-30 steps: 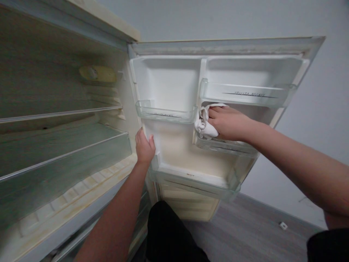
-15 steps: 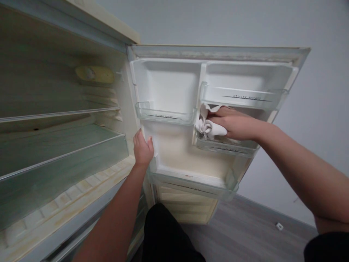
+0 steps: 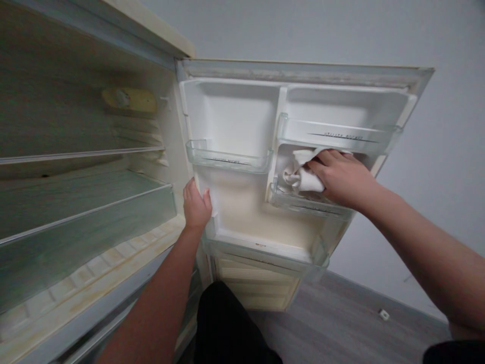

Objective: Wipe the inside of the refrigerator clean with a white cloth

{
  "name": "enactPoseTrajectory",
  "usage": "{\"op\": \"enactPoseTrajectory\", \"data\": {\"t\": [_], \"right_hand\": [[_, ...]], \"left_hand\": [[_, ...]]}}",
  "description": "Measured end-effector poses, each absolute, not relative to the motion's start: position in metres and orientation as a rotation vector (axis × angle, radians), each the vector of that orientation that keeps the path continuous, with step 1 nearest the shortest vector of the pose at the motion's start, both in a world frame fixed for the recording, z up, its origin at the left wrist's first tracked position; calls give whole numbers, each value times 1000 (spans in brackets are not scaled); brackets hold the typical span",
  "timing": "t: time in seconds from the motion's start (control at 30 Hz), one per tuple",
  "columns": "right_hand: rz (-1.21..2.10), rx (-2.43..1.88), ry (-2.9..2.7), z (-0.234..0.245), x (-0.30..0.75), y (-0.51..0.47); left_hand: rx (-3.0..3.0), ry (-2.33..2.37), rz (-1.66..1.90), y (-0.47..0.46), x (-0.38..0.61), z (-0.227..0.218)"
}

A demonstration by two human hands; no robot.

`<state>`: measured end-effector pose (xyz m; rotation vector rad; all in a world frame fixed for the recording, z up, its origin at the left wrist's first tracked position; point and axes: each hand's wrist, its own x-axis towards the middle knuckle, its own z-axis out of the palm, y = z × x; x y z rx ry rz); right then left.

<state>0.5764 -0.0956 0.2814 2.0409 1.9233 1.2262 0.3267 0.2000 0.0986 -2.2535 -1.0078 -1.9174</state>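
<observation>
An open fridge door [image 3: 242, 212] faces me with clear plastic door bins. My right hand [image 3: 343, 177] is closed on a crumpled white cloth [image 3: 301, 178] and presses it into the middle right door bin [image 3: 303, 203], under the upper right bin [image 3: 337, 134]. My left hand [image 3: 196, 205] grips the door's inner edge near the hinge side, fingers curled round it, just below the small left bin [image 3: 227, 159].
The fridge interior on the left has glass shelves [image 3: 83, 207] and a yellowed light housing [image 3: 129, 100]. A long bottom door bin [image 3: 265, 253] sits low. Grey wood floor [image 3: 341, 328] and a grey wall lie to the right; a small white object [image 3: 384, 314] is on the floor.
My right hand has slid the cloth rightward and a little deeper inside the middle right bin. My left hand stays on the door edge. The view shifted slightly.
</observation>
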Motion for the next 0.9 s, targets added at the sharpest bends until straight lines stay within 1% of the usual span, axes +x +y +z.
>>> {"op": "enactPoseTrajectory", "data": {"t": [0.13,0.23,0.4,0.57,0.7,0.9], "right_hand": [[1253,2266,1668,274,574,-109],[1246,2299,1557,273,572,-114],[1040,2292,1482,281,563,-107],[772,2258,1743,281,566,-92],[768,2237,1939,275,575,-82],[638,2138,2468,269,577,-73]], "left_hand": [[-2241,-999,-1914,199,327,99],[-2238,-997,-1912,198,327,99],[-2254,-1029,-1921,196,327,100],[-2261,-1025,-1938,194,327,101],[-2248,-1009,-1942,194,327,100],[-2246,-1013,-1957,195,327,99]]}}
